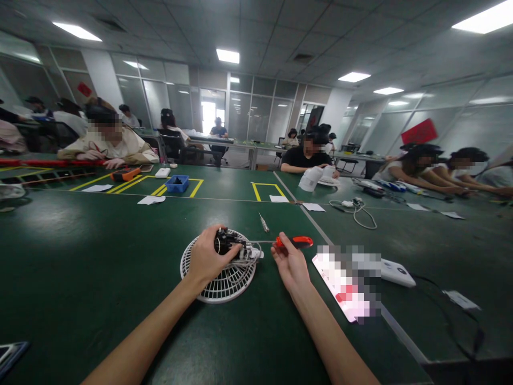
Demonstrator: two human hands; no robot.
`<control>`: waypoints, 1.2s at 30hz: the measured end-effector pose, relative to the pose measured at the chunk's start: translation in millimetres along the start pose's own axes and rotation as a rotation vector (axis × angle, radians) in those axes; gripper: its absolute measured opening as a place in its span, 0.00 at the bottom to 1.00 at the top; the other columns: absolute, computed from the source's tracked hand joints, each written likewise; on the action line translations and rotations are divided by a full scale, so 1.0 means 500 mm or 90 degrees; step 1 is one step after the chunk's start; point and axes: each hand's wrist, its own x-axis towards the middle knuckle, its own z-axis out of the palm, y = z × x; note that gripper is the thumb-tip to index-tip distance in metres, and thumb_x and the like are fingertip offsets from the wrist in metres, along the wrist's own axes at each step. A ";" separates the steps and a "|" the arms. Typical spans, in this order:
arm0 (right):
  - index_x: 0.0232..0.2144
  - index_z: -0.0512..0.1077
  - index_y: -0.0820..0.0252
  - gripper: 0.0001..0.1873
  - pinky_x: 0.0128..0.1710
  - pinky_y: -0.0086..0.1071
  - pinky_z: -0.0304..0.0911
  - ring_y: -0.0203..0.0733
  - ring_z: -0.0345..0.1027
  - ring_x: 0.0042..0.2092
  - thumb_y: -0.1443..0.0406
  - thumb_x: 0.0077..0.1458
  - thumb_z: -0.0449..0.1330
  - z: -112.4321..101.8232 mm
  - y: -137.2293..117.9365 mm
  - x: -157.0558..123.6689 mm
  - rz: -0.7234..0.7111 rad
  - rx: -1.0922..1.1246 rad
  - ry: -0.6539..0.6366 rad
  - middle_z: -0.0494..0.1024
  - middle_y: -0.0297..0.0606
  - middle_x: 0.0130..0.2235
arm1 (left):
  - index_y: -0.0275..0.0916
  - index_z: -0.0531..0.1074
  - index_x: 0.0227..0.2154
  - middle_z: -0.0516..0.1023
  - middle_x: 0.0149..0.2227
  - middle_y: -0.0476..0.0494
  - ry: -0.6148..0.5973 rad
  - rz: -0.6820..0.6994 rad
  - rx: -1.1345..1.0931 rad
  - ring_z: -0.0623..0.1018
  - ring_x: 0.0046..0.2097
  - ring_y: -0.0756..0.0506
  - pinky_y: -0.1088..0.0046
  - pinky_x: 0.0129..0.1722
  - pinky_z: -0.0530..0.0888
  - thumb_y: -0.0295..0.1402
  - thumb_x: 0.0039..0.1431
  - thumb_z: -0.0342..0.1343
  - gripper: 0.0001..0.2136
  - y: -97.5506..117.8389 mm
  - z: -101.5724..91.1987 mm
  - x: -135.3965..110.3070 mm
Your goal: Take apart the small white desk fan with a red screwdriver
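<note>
A round white fan grille (224, 291) lies on the green table, with a black fan motor (225, 240) and a bundle of grey wire (242, 270) on top of it. My left hand (206, 256) is wrapped around the motor from the left. In my right hand (292, 262) is a screwdriver (301, 242) with a red and black handle, held by thumb and fingers. Its long shaft points left to the motor's right side; whether the tip sits in a screw is too small to tell. Behind them lies a small screwdriver with a clear handle (263, 223).
A lit phone (336, 291) and a white device with a cable (397, 272) lie to the right. Farther back are a blue bin (177, 184), paper slips (151, 200), a coiled grey cable (363, 211) and white fan housings (310, 179). Other people sit around the tables.
</note>
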 end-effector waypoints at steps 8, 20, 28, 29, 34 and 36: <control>0.29 0.73 0.59 0.15 0.41 0.28 0.78 0.40 0.81 0.37 0.74 0.41 0.74 -0.004 -0.001 0.007 -0.007 0.049 -0.012 0.83 0.36 0.32 | 0.41 0.70 0.47 0.79 0.44 0.42 -0.003 -0.003 0.004 0.79 0.45 0.40 0.57 0.48 0.77 0.47 0.57 0.65 0.21 0.007 -0.002 0.003; 0.28 0.74 0.60 0.14 0.32 0.27 0.75 0.34 0.73 0.28 0.69 0.43 0.77 -0.004 0.007 0.008 0.027 0.014 0.011 0.78 0.31 0.25 | 0.42 0.69 0.47 0.78 0.44 0.41 -0.003 0.007 0.004 0.79 0.46 0.40 0.58 0.48 0.77 0.46 0.56 0.65 0.21 0.002 -0.002 0.000; 0.27 0.74 0.59 0.16 0.40 0.28 0.76 0.37 0.79 0.35 0.74 0.39 0.76 -0.006 -0.003 0.009 -0.026 0.040 -0.035 0.82 0.32 0.30 | 0.42 0.70 0.47 0.79 0.44 0.41 0.006 -0.015 -0.002 0.80 0.46 0.39 0.56 0.48 0.77 0.44 0.53 0.68 0.22 0.007 -0.002 0.002; 0.27 0.75 0.60 0.15 0.41 0.28 0.76 0.37 0.79 0.36 0.74 0.39 0.76 -0.007 -0.004 0.010 -0.025 0.036 -0.038 0.82 0.33 0.30 | 0.42 0.70 0.47 0.79 0.44 0.41 0.007 -0.016 -0.002 0.80 0.46 0.39 0.56 0.49 0.77 0.44 0.53 0.68 0.22 0.008 -0.002 0.002; 0.28 0.75 0.59 0.13 0.41 0.29 0.76 0.37 0.79 0.35 0.74 0.40 0.73 -0.007 -0.010 0.005 -0.007 0.018 -0.029 0.83 0.34 0.31 | 0.42 0.70 0.48 0.79 0.44 0.42 0.006 -0.010 -0.001 0.79 0.46 0.39 0.56 0.49 0.77 0.45 0.54 0.68 0.22 0.005 -0.002 0.000; 0.29 0.75 0.59 0.13 0.40 0.30 0.76 0.38 0.79 0.36 0.76 0.40 0.70 -0.004 -0.012 0.001 0.011 0.031 -0.014 0.84 0.34 0.32 | 0.42 0.70 0.48 0.79 0.45 0.42 0.003 -0.009 0.001 0.79 0.46 0.39 0.56 0.49 0.77 0.46 0.54 0.68 0.22 0.003 -0.002 -0.001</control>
